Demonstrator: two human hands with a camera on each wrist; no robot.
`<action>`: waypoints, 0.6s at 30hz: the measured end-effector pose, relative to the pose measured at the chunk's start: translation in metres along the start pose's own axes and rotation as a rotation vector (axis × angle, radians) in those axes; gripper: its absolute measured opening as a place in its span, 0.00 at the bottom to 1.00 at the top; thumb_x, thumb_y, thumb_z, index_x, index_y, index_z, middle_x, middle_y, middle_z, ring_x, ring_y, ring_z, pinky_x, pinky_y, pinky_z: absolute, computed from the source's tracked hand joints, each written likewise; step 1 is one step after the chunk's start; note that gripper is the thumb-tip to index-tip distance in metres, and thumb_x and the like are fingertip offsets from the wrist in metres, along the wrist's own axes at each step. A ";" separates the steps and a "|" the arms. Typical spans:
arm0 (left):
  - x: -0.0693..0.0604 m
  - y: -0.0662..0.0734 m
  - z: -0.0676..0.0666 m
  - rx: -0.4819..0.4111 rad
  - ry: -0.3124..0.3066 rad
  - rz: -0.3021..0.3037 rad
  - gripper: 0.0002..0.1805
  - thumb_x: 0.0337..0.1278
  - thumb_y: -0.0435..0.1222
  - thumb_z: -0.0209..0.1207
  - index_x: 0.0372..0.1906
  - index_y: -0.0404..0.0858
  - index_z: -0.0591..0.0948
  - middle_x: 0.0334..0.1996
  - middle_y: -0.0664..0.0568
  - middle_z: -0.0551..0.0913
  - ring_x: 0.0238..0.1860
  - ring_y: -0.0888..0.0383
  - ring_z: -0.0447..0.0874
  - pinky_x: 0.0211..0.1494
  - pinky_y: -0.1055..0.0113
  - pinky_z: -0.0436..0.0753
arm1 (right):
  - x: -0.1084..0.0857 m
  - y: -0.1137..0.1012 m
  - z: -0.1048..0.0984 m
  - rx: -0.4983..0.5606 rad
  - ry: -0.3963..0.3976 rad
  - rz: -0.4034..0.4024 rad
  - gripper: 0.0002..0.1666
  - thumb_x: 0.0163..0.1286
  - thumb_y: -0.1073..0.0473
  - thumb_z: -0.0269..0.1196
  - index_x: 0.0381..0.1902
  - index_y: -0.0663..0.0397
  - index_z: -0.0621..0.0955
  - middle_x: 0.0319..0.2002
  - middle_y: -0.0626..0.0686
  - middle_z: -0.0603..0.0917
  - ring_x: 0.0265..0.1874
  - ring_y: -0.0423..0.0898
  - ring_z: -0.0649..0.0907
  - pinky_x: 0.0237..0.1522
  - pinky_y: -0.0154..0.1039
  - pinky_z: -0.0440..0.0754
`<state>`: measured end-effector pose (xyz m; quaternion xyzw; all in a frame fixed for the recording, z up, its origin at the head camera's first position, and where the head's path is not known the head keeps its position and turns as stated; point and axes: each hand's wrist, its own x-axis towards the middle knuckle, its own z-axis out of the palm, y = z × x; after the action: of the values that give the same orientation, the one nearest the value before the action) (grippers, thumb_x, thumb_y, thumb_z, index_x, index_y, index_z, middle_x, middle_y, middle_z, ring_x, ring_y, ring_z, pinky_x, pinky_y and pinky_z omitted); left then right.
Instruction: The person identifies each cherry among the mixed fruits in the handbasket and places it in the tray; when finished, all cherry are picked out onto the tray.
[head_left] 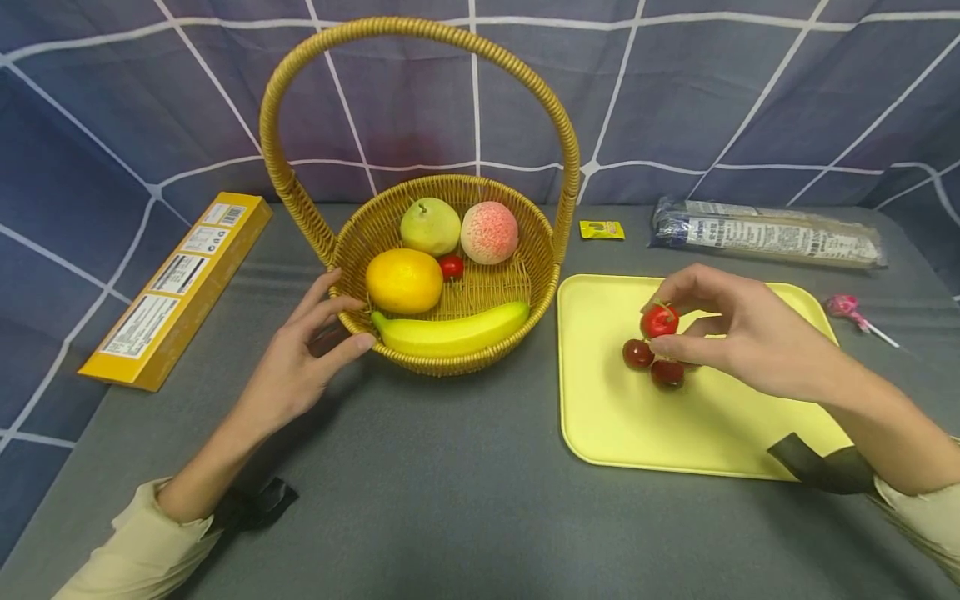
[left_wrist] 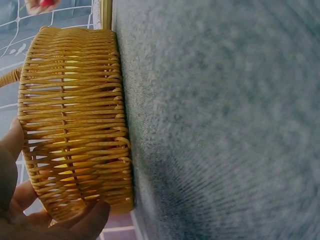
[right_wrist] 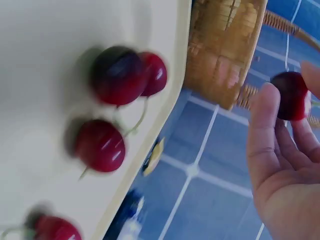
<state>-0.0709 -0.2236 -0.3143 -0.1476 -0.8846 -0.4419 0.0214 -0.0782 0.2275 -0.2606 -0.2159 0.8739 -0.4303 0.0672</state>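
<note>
My left hand holds the near left side of a wicker basket, its thumb and fingers spread along the rim and outer wall. Inside the basket lie a banana, an orange-yellow fruit, a green fruit, a pink-speckled peach and a red cherry. Over the yellow tray, my right hand pinches another red cherry between thumb and fingers, clear of the tray in the right wrist view. Several dark cherries with stems rest on the tray, partly hidden by the hand in the head view.
A long yellow box lies at the left. Behind the tray are a small yellow packet and a clear plastic-wrapped package. A pink lollipop lies right of the tray. The basket's tall handle arches over the fruit.
</note>
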 end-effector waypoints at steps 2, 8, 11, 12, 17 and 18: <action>0.000 0.000 0.000 0.000 0.000 0.004 0.21 0.66 0.35 0.62 0.60 0.30 0.75 0.77 0.46 0.51 0.66 0.38 0.67 0.63 0.44 0.73 | -0.007 0.011 -0.007 -0.031 0.017 0.026 0.20 0.58 0.68 0.73 0.46 0.50 0.80 0.41 0.50 0.84 0.39 0.40 0.84 0.30 0.31 0.82; 0.000 -0.001 0.000 -0.005 -0.002 0.010 0.21 0.66 0.35 0.62 0.60 0.30 0.75 0.77 0.47 0.51 0.67 0.39 0.66 0.63 0.44 0.73 | -0.026 0.037 -0.031 -0.138 0.057 0.240 0.18 0.66 0.60 0.69 0.53 0.47 0.80 0.45 0.48 0.83 0.39 0.39 0.84 0.31 0.33 0.83; 0.000 -0.001 0.000 -0.007 -0.001 0.013 0.21 0.66 0.34 0.62 0.59 0.30 0.76 0.77 0.47 0.51 0.67 0.39 0.66 0.63 0.44 0.73 | -0.033 0.049 -0.043 -0.194 0.065 0.308 0.19 0.67 0.56 0.68 0.56 0.48 0.80 0.41 0.45 0.86 0.36 0.40 0.85 0.33 0.28 0.78; 0.000 0.000 0.000 -0.011 -0.001 0.013 0.21 0.66 0.34 0.62 0.59 0.31 0.76 0.77 0.47 0.51 0.68 0.40 0.65 0.63 0.44 0.72 | -0.035 0.053 -0.047 -0.211 0.067 0.318 0.20 0.67 0.55 0.68 0.56 0.48 0.80 0.40 0.44 0.86 0.35 0.40 0.85 0.33 0.27 0.76; 0.000 0.002 0.001 -0.031 -0.005 0.006 0.20 0.65 0.33 0.62 0.59 0.32 0.76 0.77 0.47 0.50 0.68 0.39 0.65 0.64 0.45 0.72 | -0.042 0.074 -0.060 -0.257 0.048 0.339 0.23 0.69 0.55 0.66 0.60 0.54 0.77 0.43 0.49 0.86 0.28 0.45 0.85 0.30 0.30 0.74; 0.000 0.002 0.001 -0.037 -0.006 0.003 0.20 0.65 0.33 0.63 0.59 0.32 0.76 0.77 0.47 0.50 0.67 0.39 0.66 0.64 0.45 0.72 | -0.043 0.077 -0.061 -0.256 0.042 0.347 0.23 0.70 0.56 0.66 0.60 0.55 0.77 0.43 0.50 0.85 0.27 0.45 0.85 0.29 0.31 0.75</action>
<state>-0.0706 -0.2219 -0.3129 -0.1505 -0.8762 -0.4575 0.0164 -0.0825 0.3314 -0.2859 -0.0599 0.9467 -0.3022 0.0939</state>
